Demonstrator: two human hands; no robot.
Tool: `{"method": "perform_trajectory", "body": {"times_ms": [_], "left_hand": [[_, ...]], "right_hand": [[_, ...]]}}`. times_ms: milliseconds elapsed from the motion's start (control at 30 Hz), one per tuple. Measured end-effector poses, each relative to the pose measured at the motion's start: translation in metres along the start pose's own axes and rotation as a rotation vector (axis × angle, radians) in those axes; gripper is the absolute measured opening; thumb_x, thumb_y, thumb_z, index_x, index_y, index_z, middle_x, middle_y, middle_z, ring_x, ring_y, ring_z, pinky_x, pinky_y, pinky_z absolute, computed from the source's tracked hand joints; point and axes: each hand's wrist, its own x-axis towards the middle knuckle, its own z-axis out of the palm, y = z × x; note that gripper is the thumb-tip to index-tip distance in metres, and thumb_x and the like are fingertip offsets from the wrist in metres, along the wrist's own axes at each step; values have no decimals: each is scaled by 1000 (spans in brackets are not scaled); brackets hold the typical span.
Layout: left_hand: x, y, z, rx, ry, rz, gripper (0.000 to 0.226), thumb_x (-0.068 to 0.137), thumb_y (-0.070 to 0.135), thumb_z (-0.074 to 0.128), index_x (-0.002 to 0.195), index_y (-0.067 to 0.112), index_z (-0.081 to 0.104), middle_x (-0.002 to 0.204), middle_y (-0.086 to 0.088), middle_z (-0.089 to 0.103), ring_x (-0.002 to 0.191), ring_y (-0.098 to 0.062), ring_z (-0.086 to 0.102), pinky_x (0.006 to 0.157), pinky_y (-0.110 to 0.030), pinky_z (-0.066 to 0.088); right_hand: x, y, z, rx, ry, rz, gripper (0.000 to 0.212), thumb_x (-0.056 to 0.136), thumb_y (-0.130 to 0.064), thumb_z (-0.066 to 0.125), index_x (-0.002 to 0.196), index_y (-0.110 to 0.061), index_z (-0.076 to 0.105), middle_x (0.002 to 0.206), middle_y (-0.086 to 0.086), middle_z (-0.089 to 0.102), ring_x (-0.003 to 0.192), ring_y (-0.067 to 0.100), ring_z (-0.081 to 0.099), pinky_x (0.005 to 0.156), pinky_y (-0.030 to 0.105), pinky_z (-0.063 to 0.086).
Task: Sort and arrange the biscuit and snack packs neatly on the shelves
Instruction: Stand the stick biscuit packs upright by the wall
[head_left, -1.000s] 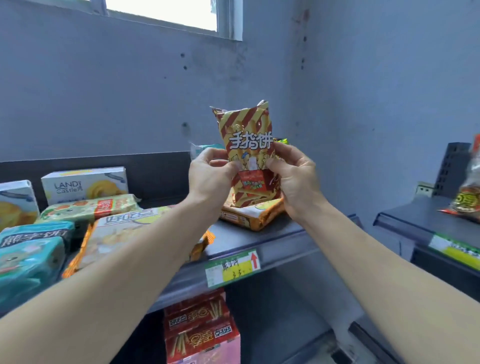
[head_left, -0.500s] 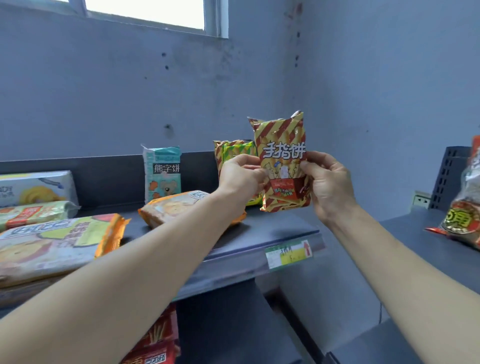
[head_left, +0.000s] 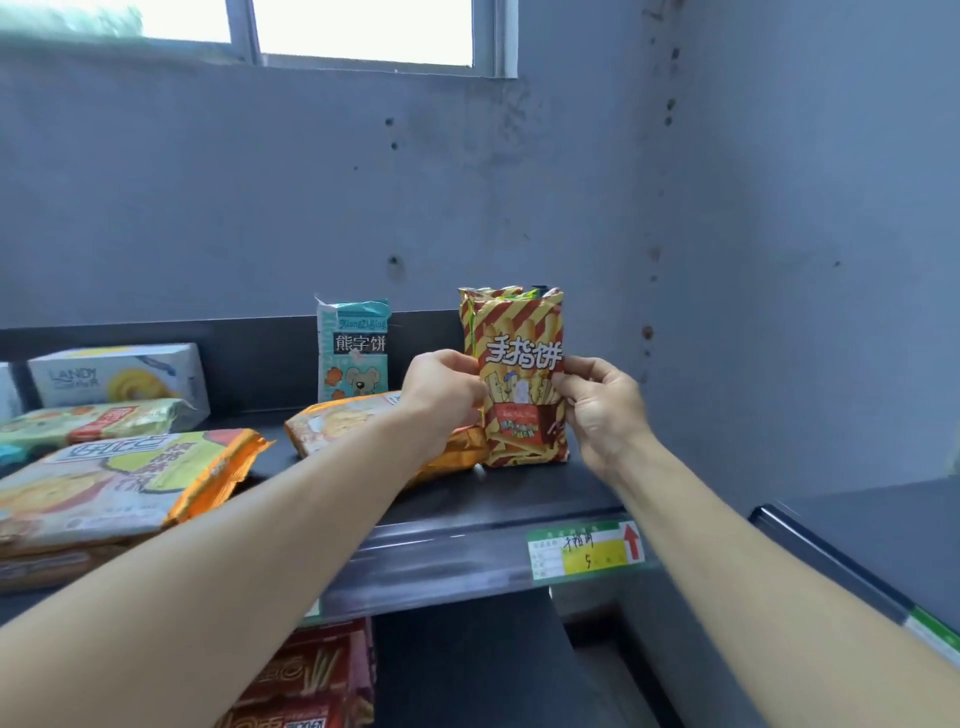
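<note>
Striped pack (head_left: 522, 374) reads 手指饼; teal pack (head_left: 353, 351) 熊字饼; box (head_left: 117, 374) LANDY.

striped snack pack (head_left: 522, 374): glossy foil | shelf (head_left: 467, 499): smooth dark metal

The snack pack (head_left: 522, 384) stands upright on the shelf (head_left: 467, 499), pinched between the left hand (head_left: 441, 397) and right hand (head_left: 597, 410). Left of the grip lies a flat pack (head_left: 337, 423); behind that stands a small box (head_left: 353, 351). Below the grip, on the shelf's front edge, sits a price tag (head_left: 584, 551).
</note>
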Motion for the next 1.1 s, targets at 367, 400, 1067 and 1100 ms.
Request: {"method": "perform_trajectory", "body": {"times_ms": [367,400,1067,1100], "left_hand": [[2,-3,2,-9,-48,11,38,87,-5,56,125,3,55,116,-15,64,105,-28,64,78,-32,58],[2,-3,2,-4,-43,11,39,87,-5,56,125,4,55,116,-15,64,106,-28,63,80,-33,58],[-34,9,-9,152,72,215,35,88,-1,56,121,10,57,104,-5,61,92,-17,60,80,-30,55],[-37,10,-12,159,75,230,34,88,-1,55,120,10,58,102,-4,60,90,-16,59,78,-28,55]], "right_hand": [[8,0,4,-132,46,-19,16,96,-9,53,110,-8,60,101,5,66,86,16,63,55,23,51],[7,0,4,-142,42,-15,18,96,-10,53,113,-8,60,103,5,66,88,17,63,55,23,51],[-8,-19,14,-299,223,-330,31,93,0,51,123,-6,56,116,3,58,110,13,54,81,12,46],[-11,-19,17,-305,239,-357,31,93,-1,51,123,-7,57,118,3,58,113,14,54,88,17,46]]}}
